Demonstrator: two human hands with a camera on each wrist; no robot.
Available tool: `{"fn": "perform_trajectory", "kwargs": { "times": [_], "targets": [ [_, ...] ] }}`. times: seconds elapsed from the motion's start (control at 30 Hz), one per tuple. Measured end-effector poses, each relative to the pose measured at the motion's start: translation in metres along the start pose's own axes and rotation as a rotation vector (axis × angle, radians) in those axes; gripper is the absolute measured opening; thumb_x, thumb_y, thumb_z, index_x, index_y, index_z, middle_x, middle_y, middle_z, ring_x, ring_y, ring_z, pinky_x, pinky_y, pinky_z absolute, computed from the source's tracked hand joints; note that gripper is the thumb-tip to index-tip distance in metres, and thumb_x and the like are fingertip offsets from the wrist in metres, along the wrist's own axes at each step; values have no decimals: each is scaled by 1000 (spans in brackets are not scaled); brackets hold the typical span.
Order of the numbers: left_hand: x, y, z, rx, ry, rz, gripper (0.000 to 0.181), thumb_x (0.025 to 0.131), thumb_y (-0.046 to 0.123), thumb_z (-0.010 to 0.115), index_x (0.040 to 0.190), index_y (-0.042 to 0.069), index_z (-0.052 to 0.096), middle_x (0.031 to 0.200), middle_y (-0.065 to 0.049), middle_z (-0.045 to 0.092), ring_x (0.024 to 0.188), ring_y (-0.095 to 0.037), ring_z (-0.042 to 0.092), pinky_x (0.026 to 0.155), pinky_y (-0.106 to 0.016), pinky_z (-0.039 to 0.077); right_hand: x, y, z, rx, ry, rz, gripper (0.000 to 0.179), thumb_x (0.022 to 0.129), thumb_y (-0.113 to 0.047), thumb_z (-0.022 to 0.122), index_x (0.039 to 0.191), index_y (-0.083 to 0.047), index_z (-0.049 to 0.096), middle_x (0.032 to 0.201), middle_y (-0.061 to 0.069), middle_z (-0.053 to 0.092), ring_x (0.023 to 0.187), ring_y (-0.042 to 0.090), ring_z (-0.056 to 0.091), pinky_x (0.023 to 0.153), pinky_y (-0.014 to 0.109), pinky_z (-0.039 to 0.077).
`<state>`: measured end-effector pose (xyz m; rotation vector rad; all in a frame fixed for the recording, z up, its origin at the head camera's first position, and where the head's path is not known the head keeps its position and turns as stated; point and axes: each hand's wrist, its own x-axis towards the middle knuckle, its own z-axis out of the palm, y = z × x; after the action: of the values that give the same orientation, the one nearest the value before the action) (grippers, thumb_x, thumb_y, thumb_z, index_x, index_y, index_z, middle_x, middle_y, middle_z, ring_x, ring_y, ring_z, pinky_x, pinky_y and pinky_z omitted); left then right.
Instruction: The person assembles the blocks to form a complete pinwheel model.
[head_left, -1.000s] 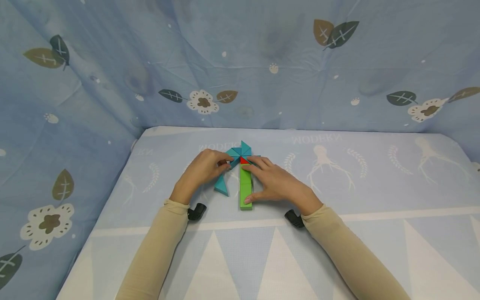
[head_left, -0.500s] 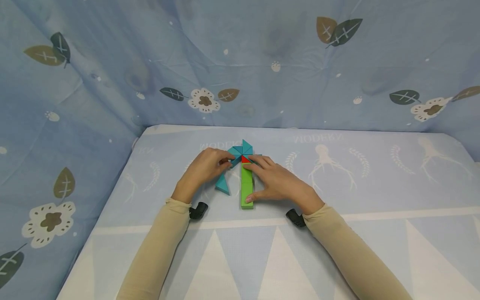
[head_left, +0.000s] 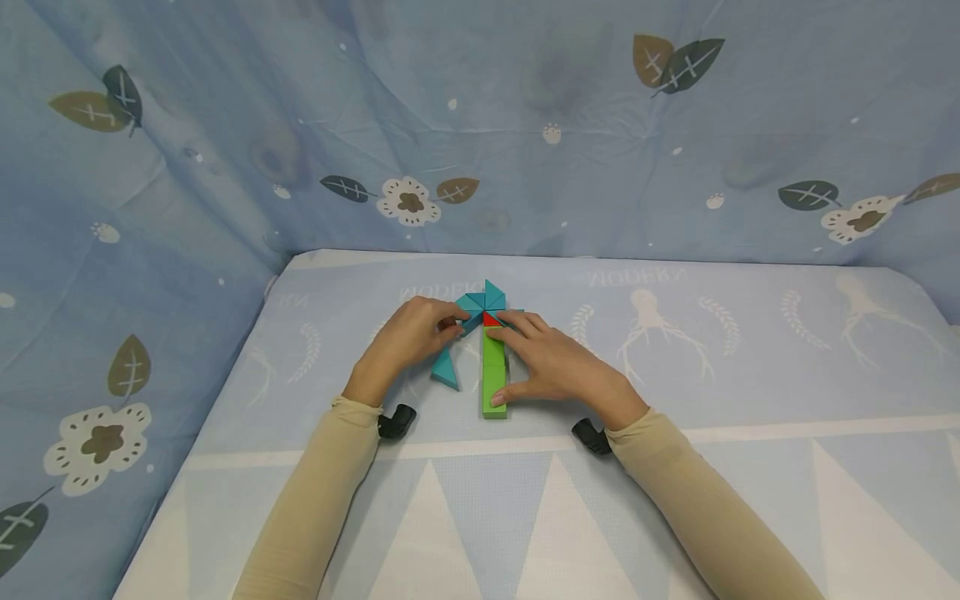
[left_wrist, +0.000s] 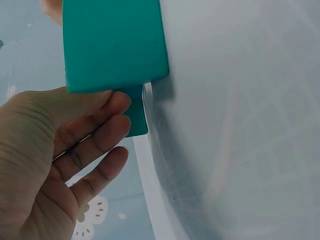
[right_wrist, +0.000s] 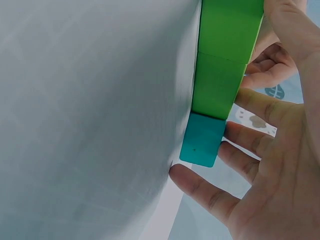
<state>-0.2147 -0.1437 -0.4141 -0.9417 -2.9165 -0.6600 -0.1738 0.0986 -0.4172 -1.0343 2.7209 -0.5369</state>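
In the head view, teal triangular blocks (head_left: 474,302) form a pinwheel on the table, with a red triangular block (head_left: 491,319) at its lower middle. Two green blocks (head_left: 493,379) run from it toward the person. The left hand (head_left: 408,337) pinches the pinwheel's left teal block between thumb and index finger; its far end is hidden. Over the green blocks spreads the right hand (head_left: 558,367), thumb on their near end, fingertips at the red block and a teal block (right_wrist: 202,140). A separate teal triangular block (head_left: 446,372) lies below the left hand, large in the left wrist view.
A pale patterned cloth covers the table (head_left: 720,350). Behind it and at left hangs a blue curtain (head_left: 510,167) with leaves and flowers. Black wrist devices (head_left: 397,422) show under both sleeves.
The head view has shifted very slightly since one second ago. Both hands and the blocks keep the same places relative to each other.
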Motion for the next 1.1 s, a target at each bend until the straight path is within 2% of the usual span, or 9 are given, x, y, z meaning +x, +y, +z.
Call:
{"fn": "perform_trajectory", "kwargs": {
  "times": [0.37, 0.47, 0.57, 0.63, 0.7, 0.87, 0.93, 1.0, 1.1],
  "targets": [
    [2, 1, -1, -21, -9, -6, 23, 91, 13, 70, 114, 9, 73, 91, -5, 74, 79, -14, 68, 73, -32, 56, -2, 3, 0, -13, 18, -14, 99, 75, -66, 71, 152, -16, 35, 159, 9, 26, 144, 28, 28, 109, 51, 41],
    [-1, 2, -10, -59, 11, -10, 28, 92, 15, 69, 120, 9, 70, 91, -4, 75, 81, -15, 68, 76, -35, 56, -2, 2, 0, -9, 11, -9, 99, 75, -66, 71, 153, -17, 35, 159, 8, 25, 145, 28, 28, 109, 51, 41],
    [-8, 2, -25, -124, 53, -3, 31, 92, 15, 69, 122, 7, 69, 92, -6, 75, 83, -18, 69, 81, -40, 57, -1, 1, 0, -3, 1, -13, 100, 75, -67, 71, 153, -17, 34, 159, 8, 24, 145, 27, 27, 110, 50, 40],
    [-12, 2, -36, -156, 49, 13, 30, 92, 14, 69, 120, 5, 69, 94, -8, 75, 85, -20, 69, 83, -43, 57, -1, 0, 0, -5, 2, -22, 100, 75, -67, 70, 153, -16, 35, 159, 9, 24, 145, 28, 27, 109, 50, 41],
    [-17, 3, -47, -184, -13, -7, 29, 91, 13, 70, 118, 4, 70, 95, -7, 74, 87, -21, 68, 85, -43, 56, 0, -1, 0, -11, 4, -24, 100, 75, -68, 70, 153, -15, 34, 159, 9, 24, 145, 28, 27, 109, 50, 41],
    [-27, 5, -65, -207, -307, -157, 36, 85, 14, 77, 120, 7, 70, 93, -2, 71, 85, -16, 63, 76, -34, 53, 0, -1, -2, -18, 7, -20, 100, 75, -67, 71, 153, -16, 34, 160, 9, 23, 146, 28, 26, 109, 51, 41],
    [-27, 6, -66, -215, -391, -188, 41, 83, 16, 79, 122, 8, 68, 93, -1, 70, 84, -15, 62, 74, -31, 51, 0, -1, -2, -15, 9, -21, 100, 75, -66, 72, 153, -16, 34, 159, 9, 23, 146, 28, 26, 108, 51, 41],
    [-26, 7, -63, -230, -438, -189, 45, 83, 19, 79, 124, 9, 67, 93, -2, 69, 84, -15, 62, 75, -30, 51, 0, -1, -2, -12, 7, -18, 100, 75, -66, 72, 152, -15, 35, 160, 9, 24, 146, 28, 27, 109, 51, 41],
    [-23, 7, -57, -238, -473, -184, 47, 83, 19, 79, 127, 11, 66, 98, -2, 69, 88, -14, 62, 79, -31, 52, -1, -1, -2, -8, -1, -12, 100, 75, -66, 72, 153, -15, 34, 160, 9, 23, 145, 28, 27, 109, 50, 41]
  ]
}}
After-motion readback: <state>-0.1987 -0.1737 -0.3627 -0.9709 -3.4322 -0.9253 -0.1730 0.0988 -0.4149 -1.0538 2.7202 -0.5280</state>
